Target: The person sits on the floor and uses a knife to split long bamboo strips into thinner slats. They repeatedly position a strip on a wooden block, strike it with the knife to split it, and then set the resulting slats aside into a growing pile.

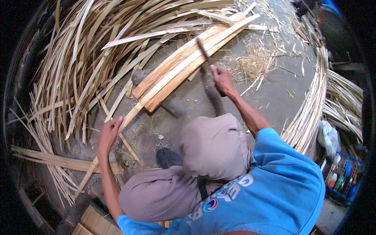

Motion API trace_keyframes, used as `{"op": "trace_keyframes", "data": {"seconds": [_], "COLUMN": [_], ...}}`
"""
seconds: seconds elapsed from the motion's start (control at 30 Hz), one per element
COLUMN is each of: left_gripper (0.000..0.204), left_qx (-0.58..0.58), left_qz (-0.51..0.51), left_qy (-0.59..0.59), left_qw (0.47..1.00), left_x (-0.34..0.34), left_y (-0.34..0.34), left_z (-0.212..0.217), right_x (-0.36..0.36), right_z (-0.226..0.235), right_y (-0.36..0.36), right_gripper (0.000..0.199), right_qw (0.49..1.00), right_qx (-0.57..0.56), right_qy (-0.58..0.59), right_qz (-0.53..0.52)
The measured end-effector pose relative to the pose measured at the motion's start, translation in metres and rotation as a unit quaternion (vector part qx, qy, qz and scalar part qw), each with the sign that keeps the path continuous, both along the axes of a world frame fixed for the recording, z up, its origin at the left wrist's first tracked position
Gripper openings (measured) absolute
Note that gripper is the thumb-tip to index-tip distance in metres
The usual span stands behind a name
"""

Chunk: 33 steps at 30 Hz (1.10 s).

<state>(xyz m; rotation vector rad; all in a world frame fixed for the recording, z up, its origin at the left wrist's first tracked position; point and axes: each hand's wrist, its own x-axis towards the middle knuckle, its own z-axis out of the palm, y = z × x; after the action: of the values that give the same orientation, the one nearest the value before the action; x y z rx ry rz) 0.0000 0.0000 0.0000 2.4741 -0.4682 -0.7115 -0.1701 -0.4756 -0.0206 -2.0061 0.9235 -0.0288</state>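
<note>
Right hand (223,81) has the blade (203,50) clasped over the strip (168,81), forearm reaching forward; left hand (109,134), well apart, grips the strip's near stretch, elbow bent. Strip crosses the board (168,69) on grey floor (280,103), a pile (94,47) sprawling left, a bundle (313,105) right.

We look steeply down through the left one of two head-worn fisheye cameras set side by side. The blue shirt (270,188) sits close beneath us; past the knees (213,145), our upright, unmirrored view faces the floor (274,102), with the left hand (109,130) and right hand (222,80) both inside it (the wide lens bends straight edges toward its dark, rounded rim).
</note>
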Motion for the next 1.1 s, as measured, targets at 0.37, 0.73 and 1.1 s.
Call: {"op": "trace_keyframes", "data": {"seconds": [0.37,0.73,1.1], "left_gripper": [0.059,0.052,0.053], "left_qx": [0.004,0.059,0.044], "left_qz": [0.014,0.135,0.229], "left_qy": [0.171,0.048,-0.076], "left_qw": [0.985,0.988,0.969], "left_x": [0.011,-0.013,-0.037], "left_y": [-0.031,0.103,0.221], "left_z": [0.028,0.061,0.041], "right_x": [-0.034,-0.011,-0.015], "right_z": [-0.017,-0.024,-0.039], "right_y": [-0.06,-0.121,-0.117], "right_gripper": [0.06,0.063,0.054], "right_qw": [0.992,0.991,0.989], "right_qx": [-0.115,-0.116,-0.143], "right_qy": [0.002,0.016,0.032], "right_qz": [-0.047,-0.058,-0.027]}}
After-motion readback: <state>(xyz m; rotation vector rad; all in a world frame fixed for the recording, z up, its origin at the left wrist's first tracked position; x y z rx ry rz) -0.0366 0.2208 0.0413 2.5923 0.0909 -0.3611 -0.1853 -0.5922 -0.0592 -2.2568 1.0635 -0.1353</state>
